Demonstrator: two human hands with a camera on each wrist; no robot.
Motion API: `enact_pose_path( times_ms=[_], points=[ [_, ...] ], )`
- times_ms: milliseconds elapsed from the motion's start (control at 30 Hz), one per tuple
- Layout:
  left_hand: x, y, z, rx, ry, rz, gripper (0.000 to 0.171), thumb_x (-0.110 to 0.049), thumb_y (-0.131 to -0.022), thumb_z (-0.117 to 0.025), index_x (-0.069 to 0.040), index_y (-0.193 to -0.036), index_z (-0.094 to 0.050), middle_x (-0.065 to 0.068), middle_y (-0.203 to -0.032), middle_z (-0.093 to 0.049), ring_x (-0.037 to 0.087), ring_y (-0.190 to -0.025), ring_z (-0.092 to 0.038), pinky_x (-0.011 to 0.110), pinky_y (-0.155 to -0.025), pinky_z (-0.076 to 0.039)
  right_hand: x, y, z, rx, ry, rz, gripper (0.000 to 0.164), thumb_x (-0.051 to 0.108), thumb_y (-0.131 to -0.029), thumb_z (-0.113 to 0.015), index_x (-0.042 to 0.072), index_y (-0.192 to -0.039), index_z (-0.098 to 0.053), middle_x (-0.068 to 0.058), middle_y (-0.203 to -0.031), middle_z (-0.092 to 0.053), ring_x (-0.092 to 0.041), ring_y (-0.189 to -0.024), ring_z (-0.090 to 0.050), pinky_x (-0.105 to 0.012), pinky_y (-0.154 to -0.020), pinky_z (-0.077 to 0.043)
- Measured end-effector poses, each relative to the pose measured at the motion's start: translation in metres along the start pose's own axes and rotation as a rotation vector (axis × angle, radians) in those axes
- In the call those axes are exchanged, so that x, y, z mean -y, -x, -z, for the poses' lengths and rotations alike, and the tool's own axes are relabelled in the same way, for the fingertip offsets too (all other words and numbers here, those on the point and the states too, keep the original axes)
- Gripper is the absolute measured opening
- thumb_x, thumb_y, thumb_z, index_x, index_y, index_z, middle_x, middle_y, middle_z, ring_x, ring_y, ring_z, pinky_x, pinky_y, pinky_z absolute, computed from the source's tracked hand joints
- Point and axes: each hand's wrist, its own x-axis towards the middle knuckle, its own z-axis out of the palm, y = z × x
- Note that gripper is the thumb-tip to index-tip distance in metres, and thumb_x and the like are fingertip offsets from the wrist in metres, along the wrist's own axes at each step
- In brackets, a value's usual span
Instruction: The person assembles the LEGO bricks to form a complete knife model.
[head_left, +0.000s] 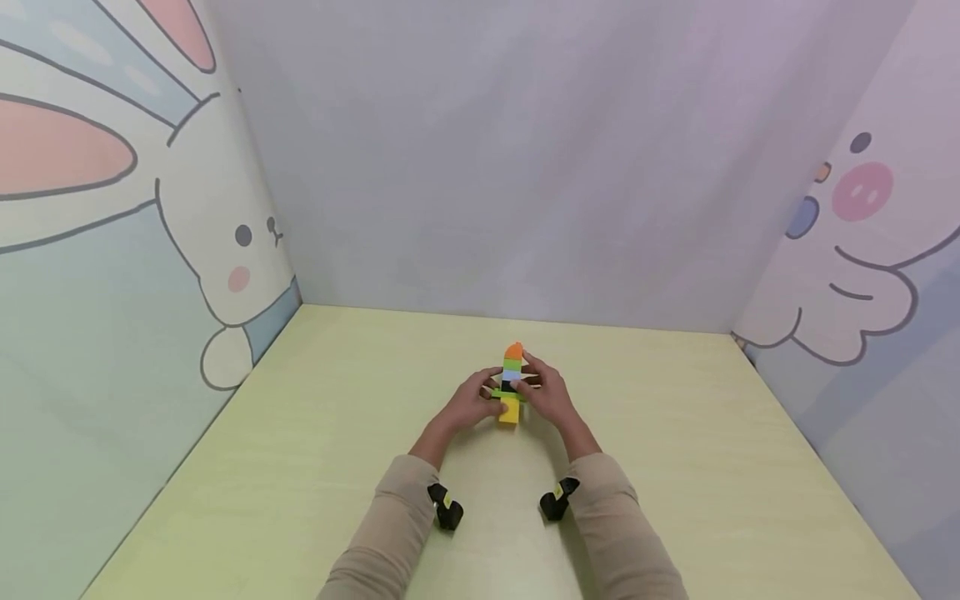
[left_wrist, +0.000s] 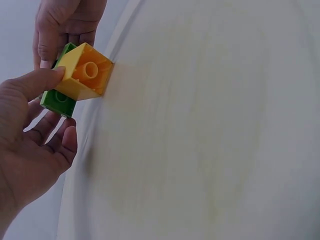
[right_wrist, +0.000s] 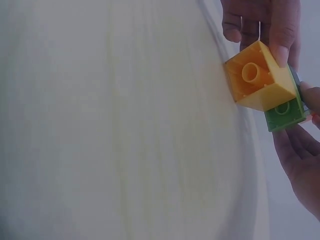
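Observation:
Both hands hold one stack of toy building blocks at the middle of the head view. From its far end, the stack runs through a rounded orange block (head_left: 513, 351), a lime green block (head_left: 512, 365), a light blue block (head_left: 512, 376) and a black block (head_left: 506, 387). Below these come a wider green block (right_wrist: 286, 115) and a yellow block (left_wrist: 76, 75) with its hollow underside facing the wrist cameras. My left hand (head_left: 471, 403) grips the lower part, its thumb on the yellow block. My right hand (head_left: 551, 395) grips the upper part, thumb near the black and light blue blocks.
The pale yellow table (head_left: 315, 467) spreads around both forearms. A grey cloth wall (head_left: 487, 167) rises behind it, with cartoon-printed side walls (head_left: 97, 333) left and right. Black devices (head_left: 448, 510) are strapped at both sleeves.

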Motion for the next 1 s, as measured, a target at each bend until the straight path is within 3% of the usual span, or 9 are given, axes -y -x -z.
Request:
enact_pose_path(
  times_ms=[167, 333, 567, 1000],
  points=[
    [0.001, -0.004, 0.001, 0.033, -0.003, 0.011, 0.065, -0.016, -0.084, -0.07, -0.01, -0.14, -0.039, 0.005, -0.111, -0.053, 0.02, -0.09, -0.05, 0.031, -0.072, -0.044, -0.001, -0.005, 0.001, 0.042, -0.034, -0.077, 0.058, 0.008, -0.089, -0.063, 0.008, -0.142, -0.039, -0.021, -0.12, -0.054, -0.033, -0.104, -0.056, -0.041, -0.083, -0.048],
    [0.003, -0.006, 0.002, 0.053, -0.002, 0.012, 0.064, -0.017, -0.085, -0.07, -0.008, -0.14, -0.039, 0.007, -0.113, -0.054, 0.02, -0.089, -0.051, 0.033, -0.072, -0.045, -0.002, -0.007, 0.003, 0.086, -0.064, -0.102, 0.057, 0.011, -0.091, -0.062, 0.006, -0.142, -0.037, -0.024, -0.123, -0.052, -0.034, -0.106, -0.055, -0.042, -0.084, -0.047],
    [0.003, -0.007, 0.004, 0.074, -0.024, 0.019, 0.06, -0.018, -0.087, -0.066, -0.007, -0.139, -0.04, 0.01, -0.115, -0.053, 0.021, -0.094, -0.05, 0.035, -0.077, -0.044, -0.014, -0.014, -0.001, 0.107, -0.041, -0.167, 0.055, 0.014, -0.091, -0.061, 0.007, -0.141, -0.04, -0.019, -0.121, -0.053, -0.031, -0.107, -0.053, -0.042, -0.087, -0.045],
    [0.008, -0.01, 0.005, 0.096, -0.044, 0.01, 0.056, -0.017, -0.088, -0.065, 0.0, -0.136, -0.041, 0.01, -0.11, -0.054, 0.021, -0.092, -0.048, 0.036, -0.08, -0.042, -0.017, -0.014, -0.003, 0.114, -0.027, -0.164, 0.05, 0.013, -0.09, -0.062, 0.003, -0.136, -0.045, -0.017, -0.113, -0.058, -0.027, -0.1, -0.056, -0.037, -0.077, -0.047]
  ],
)
